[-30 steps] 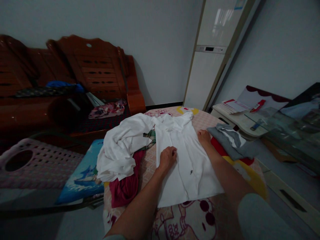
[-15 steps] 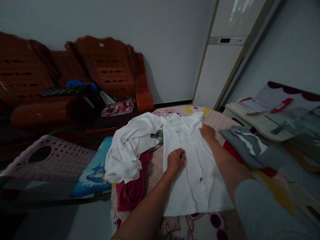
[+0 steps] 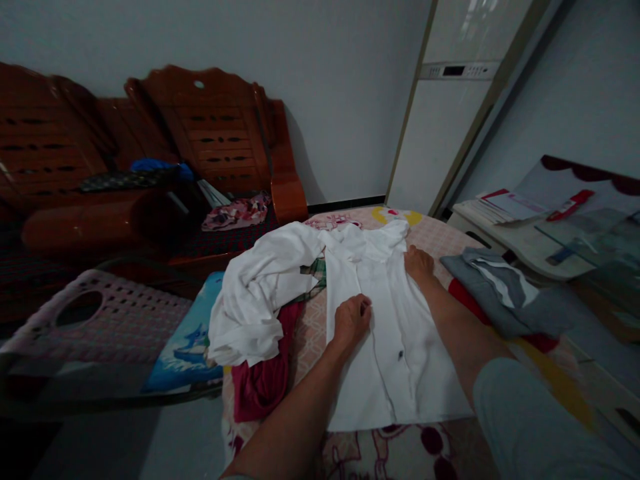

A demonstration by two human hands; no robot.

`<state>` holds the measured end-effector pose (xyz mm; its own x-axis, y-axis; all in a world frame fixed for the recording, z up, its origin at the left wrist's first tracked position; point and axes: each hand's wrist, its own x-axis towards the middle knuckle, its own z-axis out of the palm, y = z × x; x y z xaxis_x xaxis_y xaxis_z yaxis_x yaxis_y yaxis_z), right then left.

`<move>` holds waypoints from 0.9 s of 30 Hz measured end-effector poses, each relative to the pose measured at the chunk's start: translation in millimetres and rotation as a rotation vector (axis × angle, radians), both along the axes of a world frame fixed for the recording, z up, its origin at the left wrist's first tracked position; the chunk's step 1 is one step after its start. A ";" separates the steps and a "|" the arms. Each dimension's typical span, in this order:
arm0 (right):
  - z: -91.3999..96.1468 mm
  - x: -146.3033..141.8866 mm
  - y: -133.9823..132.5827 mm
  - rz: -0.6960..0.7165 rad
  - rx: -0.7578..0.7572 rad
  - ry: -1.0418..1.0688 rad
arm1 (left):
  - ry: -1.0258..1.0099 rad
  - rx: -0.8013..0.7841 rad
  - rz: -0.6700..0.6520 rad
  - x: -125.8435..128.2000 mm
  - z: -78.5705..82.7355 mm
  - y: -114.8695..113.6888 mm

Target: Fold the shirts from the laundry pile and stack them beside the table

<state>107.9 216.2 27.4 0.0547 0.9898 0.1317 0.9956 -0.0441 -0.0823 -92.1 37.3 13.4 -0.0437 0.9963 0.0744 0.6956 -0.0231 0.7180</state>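
Note:
A white shirt lies spread on a patterned cloth, its collar end away from me and its hem near. My left hand has its fingers curled together on the front of the shirt, pinching the fabric along the placket. At the shirt's upper right edge, my right hand is closed on the side fabric near the shoulder. A small dark spot shows low on the shirt front. Left of it is a bunched white garment, resting partly over a dark red garment and a green plaid cloth.
Folded grey clothing lies to the right on the patterned cloth. A pink woven chair with a blue cushion stands at left. Wooden seating lines the wall; a side table holds papers.
My right hand has shifted very slightly to the right at the shirt's edge. My left hand stays in place on the placket.

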 end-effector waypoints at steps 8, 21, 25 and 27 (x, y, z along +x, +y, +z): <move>12.0 19.2 -60.2 -0.037 -0.063 0.078 | 0.012 0.005 -0.012 -0.1 4.5 1.7; 16.6 30.0 -154.3 -0.085 -0.094 -0.083 | 0.050 0.026 0.002 -0.1 3.8 3.8; 14.4 29.6 -185.0 -0.109 -0.080 -0.094 | 0.055 0.026 0.003 -0.7 4.0 4.7; 9.6 29.0 -206.0 -0.110 -0.056 -0.119 | 0.051 0.026 0.005 -0.7 3.8 5.4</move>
<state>136.9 10.2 36.9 0.1508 0.9846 0.0887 0.9871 -0.1549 0.0414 -92.7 42.7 17.2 -0.0444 0.9938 0.1021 0.7311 -0.0373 0.6812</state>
